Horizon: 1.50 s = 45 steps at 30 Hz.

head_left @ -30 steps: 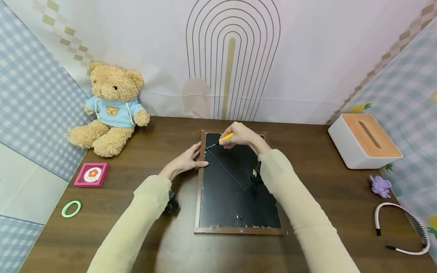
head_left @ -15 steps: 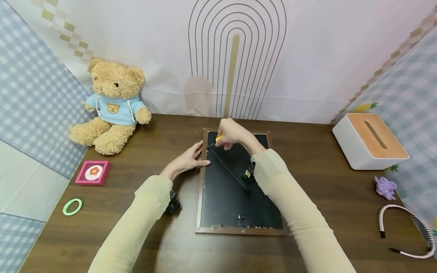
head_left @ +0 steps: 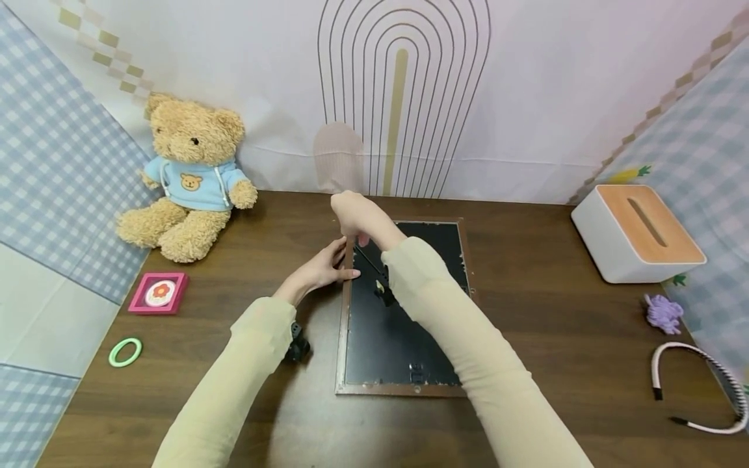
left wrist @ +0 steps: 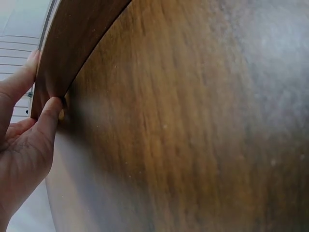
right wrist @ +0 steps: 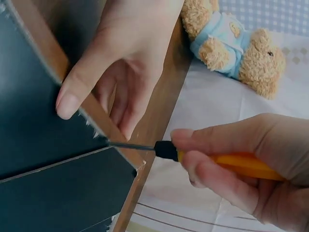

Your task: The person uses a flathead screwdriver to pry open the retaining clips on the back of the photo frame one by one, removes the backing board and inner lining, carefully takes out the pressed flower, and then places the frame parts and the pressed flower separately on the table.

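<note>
A picture frame (head_left: 392,344) lies face down on the table, with a black back inside a worn brown wooden border. My left hand (head_left: 316,270) grips its upper left edge, thumb over the top and fingers along the outer side. In my right hand (head_left: 359,214) is a screwdriver with a yellow handle (right wrist: 248,166), held between thumb and fingers. The tip of its metal shaft (right wrist: 133,145) meets the inner edge of the border, close to the left fingertips and near a corner. In the head view the right hand hides the screwdriver.
At the left are a teddy bear (head_left: 190,179), a pink box (head_left: 158,294) and a green ring (head_left: 125,352). A tissue box (head_left: 626,240), a purple tie (head_left: 664,314) and a headband (head_left: 696,351) are at the right. A white cloth (head_left: 526,97) hangs behind the table.
My right hand has moved left and turned over the frame's upper left corner, bringing the forearm across the frame. The left hand keeps its place on the edge.
</note>
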{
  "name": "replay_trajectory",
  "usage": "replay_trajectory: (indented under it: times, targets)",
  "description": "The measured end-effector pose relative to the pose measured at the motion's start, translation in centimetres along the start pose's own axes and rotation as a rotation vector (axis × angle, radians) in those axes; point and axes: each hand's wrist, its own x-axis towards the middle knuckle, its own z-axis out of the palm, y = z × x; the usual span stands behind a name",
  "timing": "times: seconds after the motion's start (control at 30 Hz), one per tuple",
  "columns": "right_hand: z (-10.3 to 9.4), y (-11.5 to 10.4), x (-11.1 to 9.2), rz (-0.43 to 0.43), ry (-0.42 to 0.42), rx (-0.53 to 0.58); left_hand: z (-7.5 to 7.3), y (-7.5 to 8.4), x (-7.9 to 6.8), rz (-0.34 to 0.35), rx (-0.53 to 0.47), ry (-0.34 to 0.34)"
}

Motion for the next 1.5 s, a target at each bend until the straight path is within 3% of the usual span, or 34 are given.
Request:
replay_trajectory:
  times: [0.17,0.4,0.47,0.53,0.67,0.87,1.03,1.17,1.5]
  targets:
    - [0.2,1.1,0.1,-0.013,0.012,0.045,0.1,-0.2,0.1,-0.020,-0.019,0.012]
    - [3.5,8.2,-1.6,-0.065,0.043,0.419,0.4,-0.4,0.1,-0.050,-0.016,0.037]
    - [4.3,9.3,-1.9,-0.095,0.050,0.464,0.5,-0.4,0.0,-0.057,-0.004,0.041]
    - [4.4,9.3,-2.1,-0.131,0.087,0.435,0.5,-0.3,-0.1,-0.052,0.000,0.040]
    - [2.6,6.6,-1.9,-0.145,0.135,0.302,0.5,-0.1,-0.2,-0.046,-0.012,0.026]
    - [0.4,2.5,-0.9,-0.033,0.089,0.158,0.2,0.2,-0.3,-0.030,-0.019,0.015]
    - [-0.1,0.6,0.0,-0.026,0.048,0.059,0.0,0.1,-0.3,-0.015,-0.035,0.023]
    - [0.2,1.4,-0.2,-0.008,0.037,0.108,0.2,-0.1,-0.2,-0.022,-0.041,0.015]
    - [4.7,8.5,-3.8,-0.053,0.176,0.471,0.4,0.3,-0.8,-0.074,0.040,0.060]
